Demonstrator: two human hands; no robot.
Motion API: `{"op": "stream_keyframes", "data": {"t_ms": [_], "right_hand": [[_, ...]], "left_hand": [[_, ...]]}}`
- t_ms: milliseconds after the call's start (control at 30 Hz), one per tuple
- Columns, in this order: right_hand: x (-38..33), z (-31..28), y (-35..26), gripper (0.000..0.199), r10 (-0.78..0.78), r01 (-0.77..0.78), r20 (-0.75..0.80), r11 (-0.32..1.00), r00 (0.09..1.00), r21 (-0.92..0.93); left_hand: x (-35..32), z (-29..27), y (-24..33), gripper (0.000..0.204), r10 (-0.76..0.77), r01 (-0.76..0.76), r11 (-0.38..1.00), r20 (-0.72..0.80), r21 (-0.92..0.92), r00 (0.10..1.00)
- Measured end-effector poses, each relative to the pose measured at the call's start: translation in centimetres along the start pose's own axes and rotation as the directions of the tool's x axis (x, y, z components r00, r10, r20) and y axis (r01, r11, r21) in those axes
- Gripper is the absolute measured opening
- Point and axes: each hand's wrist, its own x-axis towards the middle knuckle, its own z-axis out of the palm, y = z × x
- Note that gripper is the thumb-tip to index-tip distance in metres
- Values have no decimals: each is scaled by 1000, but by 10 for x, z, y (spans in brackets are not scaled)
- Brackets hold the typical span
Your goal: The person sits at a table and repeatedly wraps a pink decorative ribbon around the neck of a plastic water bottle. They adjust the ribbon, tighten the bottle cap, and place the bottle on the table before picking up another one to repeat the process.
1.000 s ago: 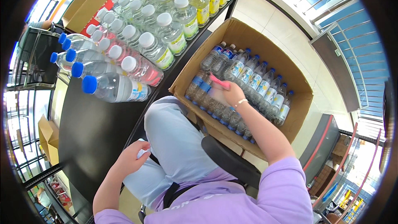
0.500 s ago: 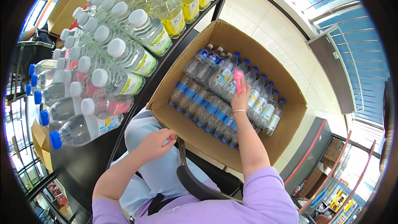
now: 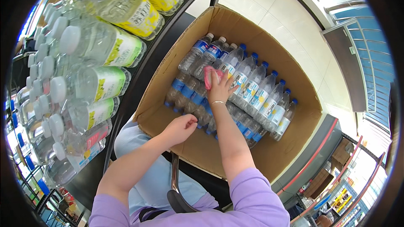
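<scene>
In the cardboard box (image 3: 290, 159), my right hand (image 3: 220, 87) lies over the bottles with its fingers spread. A crumpled pink cloth (image 3: 208, 78) is held at its thumb side. Beneath and beside that hand are clear plastic bottles with blue caps and pale labels (image 3: 255, 87). My left hand (image 3: 182, 128) hovers over the near left part of the box, its fingers curled in and nothing visible in them. Close to it lie bottles with blue bands (image 3: 188, 93), their caps toward me. White-capped bottles with dark blue labels (image 3: 196, 53) lie at the far left.
A black shelf (image 3: 145, 54) on the left holds several rows of white-capped bottles (image 3: 110, 47) with green and yellow labels. A dark chair armrest (image 3: 174, 172) stands before the box's near edge. To the right is a grey cabinet (image 3: 305, 164); pale floor tiles (image 3: 269, 0) stretch beyond the box.
My right hand and the pink cloth have moved left across the bottles. My left hand has come forward over the box's near side. The view has shifted, bringing the shelf bottles closer.
</scene>
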Motion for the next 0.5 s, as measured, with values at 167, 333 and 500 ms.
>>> {"op": "stream_keyframes", "data": {"t_ms": [167,333,500], "right_hand": [[-6,12,4,37,-58,62,-60,996,996,60],[-27,16,2,45,-87,98,-103,989,991,107],[-19,-4,25,40,-33,55,-52,856,998,515]], "left_hand": [[36,6,-36,18,-106,90,977,-73,-194,992],[62,11,-42,18,-153,131,956,-66,-264,986],[95,15,-46,24,-124,117,991,-152,-58,981]]}}
